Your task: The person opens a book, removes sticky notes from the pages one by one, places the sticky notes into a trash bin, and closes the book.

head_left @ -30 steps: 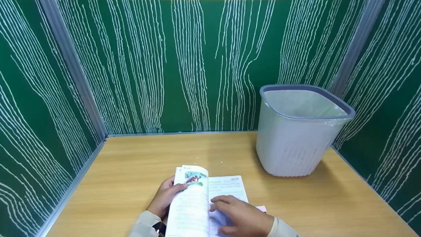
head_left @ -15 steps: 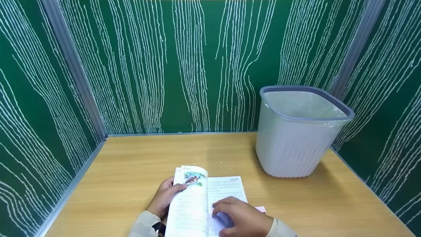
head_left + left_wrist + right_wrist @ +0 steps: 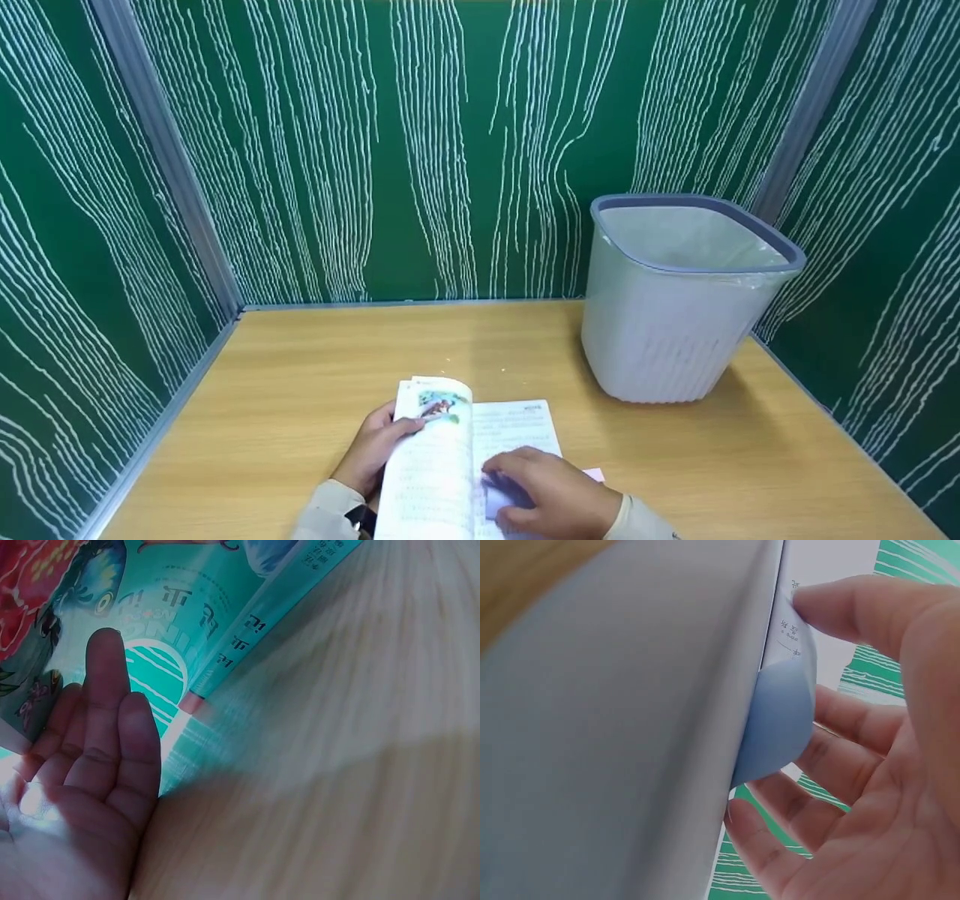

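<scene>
An open book [image 3: 431, 480] with a small coloured picture on its left page lies near the table's front edge. My left hand [image 3: 379, 442] holds the left pages, thumb on top and fingers beneath. In the left wrist view those fingers [image 3: 105, 705] lie under the teal, flower-patterned cover [image 3: 161, 607]. Over the right page my right hand [image 3: 555, 487] curves around a bluish slip of paper [image 3: 501, 496]. In the right wrist view the slip [image 3: 780, 716] curls up between the thumb and the other fingers, whose tips are partly hidden behind it.
A white bin [image 3: 675, 330] with a grey rim and plastic liner stands at the back right. A pink piece of paper [image 3: 595, 475] sticks out beside the book near the right hand. Green walls [image 3: 420, 150] with white lines enclose the wooden table [image 3: 315, 360].
My right hand's fingers have drawn in over the right page, and the bluish slip now shows raised between them. The left hand and book have hardly moved.
</scene>
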`<action>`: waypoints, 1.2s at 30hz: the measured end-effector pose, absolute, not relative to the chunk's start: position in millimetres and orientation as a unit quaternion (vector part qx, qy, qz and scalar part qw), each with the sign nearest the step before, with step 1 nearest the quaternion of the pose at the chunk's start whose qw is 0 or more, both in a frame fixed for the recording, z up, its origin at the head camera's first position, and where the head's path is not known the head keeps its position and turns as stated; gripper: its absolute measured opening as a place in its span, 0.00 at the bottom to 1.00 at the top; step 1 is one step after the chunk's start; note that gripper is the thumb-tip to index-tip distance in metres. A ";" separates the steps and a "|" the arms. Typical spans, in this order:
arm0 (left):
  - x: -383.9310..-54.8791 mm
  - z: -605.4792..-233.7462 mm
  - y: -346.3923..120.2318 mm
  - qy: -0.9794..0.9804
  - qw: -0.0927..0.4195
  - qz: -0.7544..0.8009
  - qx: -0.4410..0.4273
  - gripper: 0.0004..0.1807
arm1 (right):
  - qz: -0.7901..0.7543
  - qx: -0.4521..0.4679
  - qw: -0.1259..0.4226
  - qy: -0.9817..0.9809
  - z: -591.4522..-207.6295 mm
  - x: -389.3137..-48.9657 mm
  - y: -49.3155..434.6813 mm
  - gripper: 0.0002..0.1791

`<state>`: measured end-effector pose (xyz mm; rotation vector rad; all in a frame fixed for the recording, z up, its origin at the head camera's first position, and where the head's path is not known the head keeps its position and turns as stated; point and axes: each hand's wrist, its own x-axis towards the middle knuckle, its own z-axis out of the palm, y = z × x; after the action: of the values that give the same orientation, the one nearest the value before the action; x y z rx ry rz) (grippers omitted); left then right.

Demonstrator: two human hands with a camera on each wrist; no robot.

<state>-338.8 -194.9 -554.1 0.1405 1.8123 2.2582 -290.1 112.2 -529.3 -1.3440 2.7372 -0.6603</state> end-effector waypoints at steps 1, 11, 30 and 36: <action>-338.7 -553.9 -194.9 0.621 0.122 0.773 0.047 0.35 | -0.215 -0.431 0.012 0.877 -529.2 -290.2 111.8 0.27; -338.4 -554.2 -195.2 0.624 0.121 0.770 0.047 0.35 | -0.267 -0.476 0.009 0.838 -525.2 -291.9 109.1 0.22; -339.9 -552.2 -193.3 0.621 0.129 0.771 0.053 0.33 | -0.278 -0.463 -0.014 0.841 -526.6 -294.2 113.8 0.21; -338.9 -552.9 -194.9 0.632 0.119 0.764 0.054 0.34 | -0.324 -0.395 0.036 0.859 -523.3 -294.8 112.4 0.10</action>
<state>-338.9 -194.9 -552.9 0.1591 1.8466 2.2332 -294.8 112.4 -523.3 -1.2121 2.6391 -0.9950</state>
